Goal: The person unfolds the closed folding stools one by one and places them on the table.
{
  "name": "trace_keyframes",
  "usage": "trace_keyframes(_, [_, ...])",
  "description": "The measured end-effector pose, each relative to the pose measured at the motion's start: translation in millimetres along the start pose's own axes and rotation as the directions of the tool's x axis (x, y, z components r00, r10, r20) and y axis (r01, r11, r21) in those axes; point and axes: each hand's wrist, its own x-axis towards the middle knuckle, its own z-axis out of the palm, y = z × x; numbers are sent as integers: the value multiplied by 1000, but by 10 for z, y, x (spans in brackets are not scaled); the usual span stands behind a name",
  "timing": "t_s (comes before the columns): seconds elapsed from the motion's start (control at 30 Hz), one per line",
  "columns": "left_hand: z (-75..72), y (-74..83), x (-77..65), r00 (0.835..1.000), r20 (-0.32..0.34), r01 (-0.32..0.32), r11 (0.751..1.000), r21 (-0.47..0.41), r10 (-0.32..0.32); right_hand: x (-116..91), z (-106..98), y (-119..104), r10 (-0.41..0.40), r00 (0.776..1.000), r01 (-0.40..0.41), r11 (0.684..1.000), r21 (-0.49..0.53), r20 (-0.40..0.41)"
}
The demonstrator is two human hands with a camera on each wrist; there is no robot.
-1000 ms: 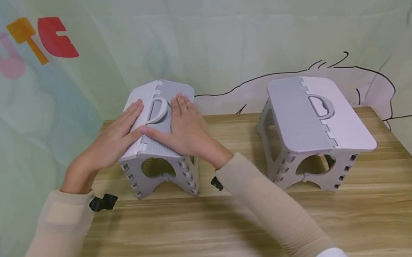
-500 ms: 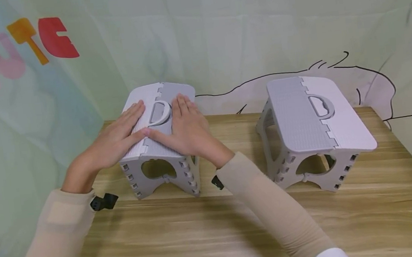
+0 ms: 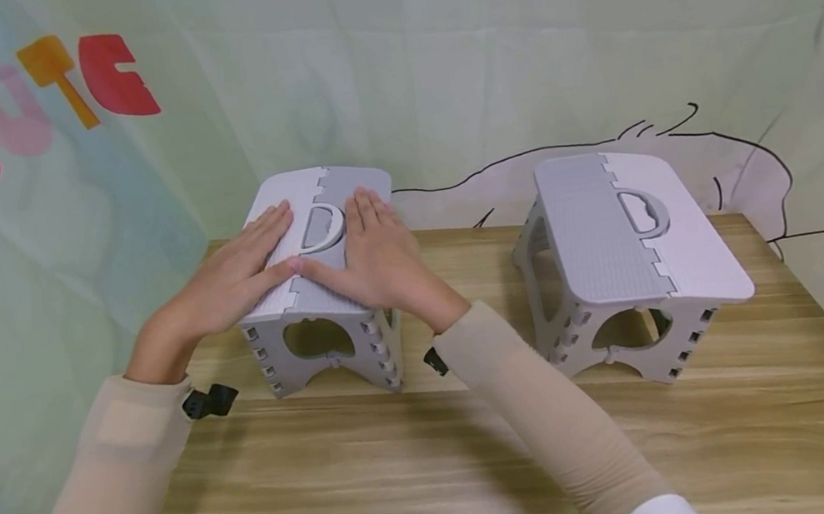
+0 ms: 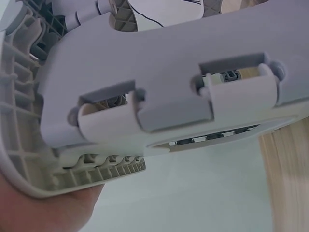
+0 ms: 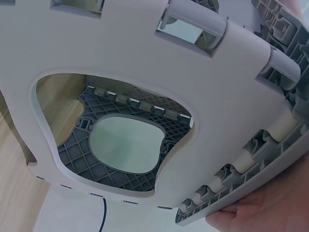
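A folding stool (image 3: 277, 189) of white and grey plastic stands unfolded at the left of the head view. My left hand (image 3: 229, 276) lies flat on its white half. My right hand (image 3: 381, 252) presses the grey half with straight fingers. Both thumbs meet at the seam, just in front of the carry handle (image 3: 337, 225). The left wrist view looks in at the hinged side of this stool (image 4: 159, 72), with part of the left hand (image 4: 53, 208) under the seat edge in that picture. Through the right wrist view, the stool's leg opening and ribbed underside (image 5: 125, 179) show.
A second folding stool (image 3: 599, 246) in the same colours stands unfolded to the right. Both stools are on a wood-grain table (image 3: 375, 479). Printed cloth (image 3: 438, 78) hangs close behind them and along both sides.
The left stool's seat, peaked along its middle seam a second ago, has sunk to nearly flat under both hands. Its handle has shifted slightly right. The right stool has not moved.
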Motion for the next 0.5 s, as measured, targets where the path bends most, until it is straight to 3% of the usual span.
trace_keyframes(0.33, [-16,34,6,999,36,22,999,36,-23,-13,-31,10,-11,1000,12,1000,-26,26])
trace_keyframes(0.5, [-17,13,-1,999,39,9,998,61,-11,-3,-18,22,-27,999,27,1000,10,18])
